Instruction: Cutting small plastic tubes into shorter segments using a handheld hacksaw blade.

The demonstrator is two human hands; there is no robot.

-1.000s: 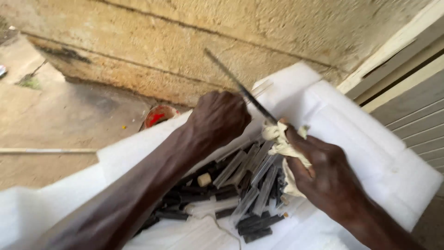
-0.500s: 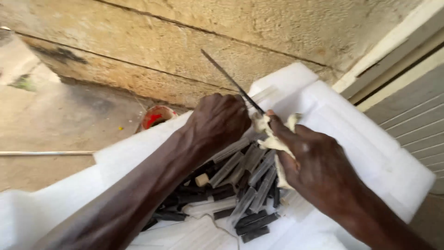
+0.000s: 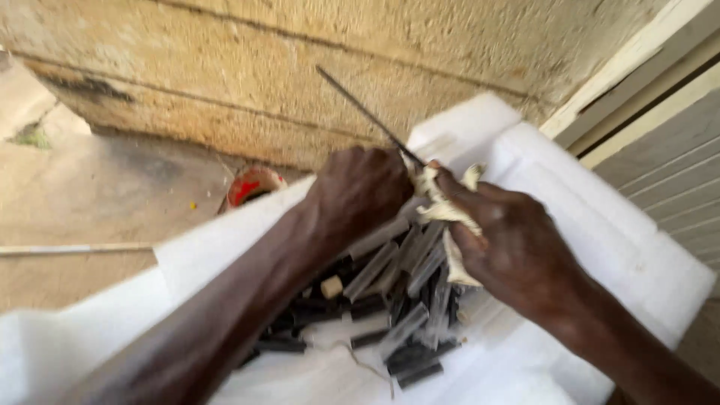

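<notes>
Gripping a thin rod [image 3: 360, 105] in a clenched left hand [image 3: 360, 191], a person clutches a pale rag [image 3: 450, 217] in the right hand [image 3: 517, 251], above dark sticks [image 3: 390, 292] piled on white foam [image 3: 600, 225] beside a wall [image 3: 300, 60].

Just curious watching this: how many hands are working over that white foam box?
2: left hand gripping a thin metal rod; right hand clutching a pale rag beside it. None hidden, as far as shows.

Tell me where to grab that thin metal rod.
Grip the thin metal rod on its bare upper length, coming from above. Its lower end is buried between the left hand and the cloth in the right hand.
</notes>
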